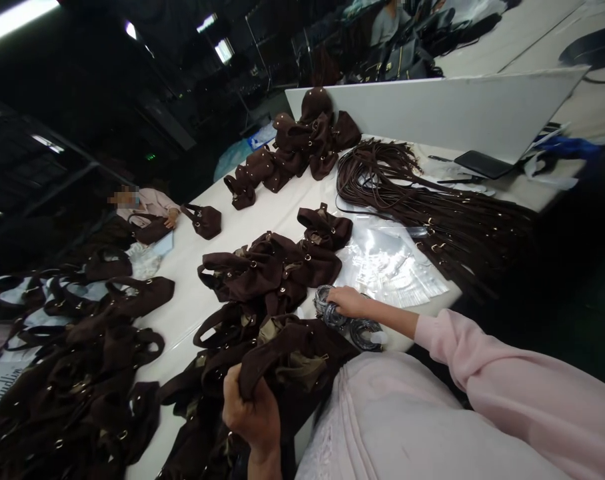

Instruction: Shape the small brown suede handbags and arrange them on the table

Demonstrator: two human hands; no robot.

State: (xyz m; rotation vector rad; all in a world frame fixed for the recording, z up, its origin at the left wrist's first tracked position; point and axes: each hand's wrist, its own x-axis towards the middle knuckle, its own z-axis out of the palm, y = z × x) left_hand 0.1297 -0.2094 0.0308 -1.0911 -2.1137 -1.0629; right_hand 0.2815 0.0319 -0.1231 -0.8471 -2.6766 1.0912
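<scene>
My left hand [252, 408] is closed around the handle of a dark brown handbag [302, 347], whose mouth shows an olive-brown lining. My right hand [348, 302] reaches across to a dark coiled bundle [324, 297] that looks wrapped in clear plastic, its fingers curled onto it. A second coiled bundle [365, 333] lies just beside, close to the table's near edge. Beyond the held bag, more dark brown handbags [270, 263] with metal studs lie in a heap.
Clear plastic bags [387, 257] and a pile of long brown straps [432, 207] with gold buckles lie to the right. A white divider board [452, 110] stands behind. More bags are heaped [82, 373] at left, and a co-worker [150, 207] handles one across the table [262, 215].
</scene>
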